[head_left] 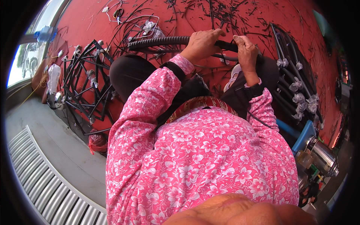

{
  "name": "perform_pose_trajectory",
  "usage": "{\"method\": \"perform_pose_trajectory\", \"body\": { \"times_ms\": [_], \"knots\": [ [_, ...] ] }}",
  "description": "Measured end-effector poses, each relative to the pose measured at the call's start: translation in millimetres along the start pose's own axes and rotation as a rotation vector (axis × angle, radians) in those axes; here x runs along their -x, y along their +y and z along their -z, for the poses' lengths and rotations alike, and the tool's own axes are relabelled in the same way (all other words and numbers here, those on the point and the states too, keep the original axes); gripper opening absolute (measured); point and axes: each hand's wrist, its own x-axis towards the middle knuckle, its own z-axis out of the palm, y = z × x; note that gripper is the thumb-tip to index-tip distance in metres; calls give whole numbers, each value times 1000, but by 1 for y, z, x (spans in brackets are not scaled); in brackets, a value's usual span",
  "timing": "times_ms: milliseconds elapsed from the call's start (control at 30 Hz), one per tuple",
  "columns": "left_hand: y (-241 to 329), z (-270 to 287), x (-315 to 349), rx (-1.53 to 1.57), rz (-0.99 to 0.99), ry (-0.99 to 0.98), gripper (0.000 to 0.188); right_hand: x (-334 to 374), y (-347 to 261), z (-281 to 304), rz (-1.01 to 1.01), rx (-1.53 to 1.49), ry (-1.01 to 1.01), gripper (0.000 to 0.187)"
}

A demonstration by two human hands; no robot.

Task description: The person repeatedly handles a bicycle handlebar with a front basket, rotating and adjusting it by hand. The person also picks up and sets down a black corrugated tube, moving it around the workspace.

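Note:
A black corrugated hose (159, 41) runs across in front of my knees, its ribbed length reaching out to the left. My left hand (204, 44) is wrapped over it from above, fingers closed. To the right of that hand a smoother dark section (228, 46) continues toward my right hand (247, 54). My right hand is closed at that section, thumb up along it; its fingertips are partly hidden. Behind my hands a second, thinner dark tube (221, 57) passes below the first.
Black tube pieces with plastic-wrapped ends form a tangled pile (88, 80) at left. More wrapped tubes (296, 88) lie in a bundle at right. Black scraps (232, 17) litter the red floor (262, 15). A roller conveyor (45, 176) and a metal flask (322, 155) stand nearer me.

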Motion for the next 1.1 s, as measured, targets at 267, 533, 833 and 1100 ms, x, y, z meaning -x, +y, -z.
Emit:
{"method": "perform_pose_trajectory", "body": {
  "times_ms": [267, 533, 833, 1100],
  "knots": [
    [-7, 1, 8, -51, -124, -23, 40, 10, 7, -2, 76, -23, 0, 28],
    [4, 5, 20, -109, -29, 55, 56, 19, 4, 2, 92, 9, -1, 30],
    [19, 1, 76, -292, 157, 435, 63, 27, 3, 3, 19, -86, -16, 28],
    [26, -30, 46, -291, 0, 370, 51, 21, -8, 9, 44, -37, -62, 26]
  ]
}}
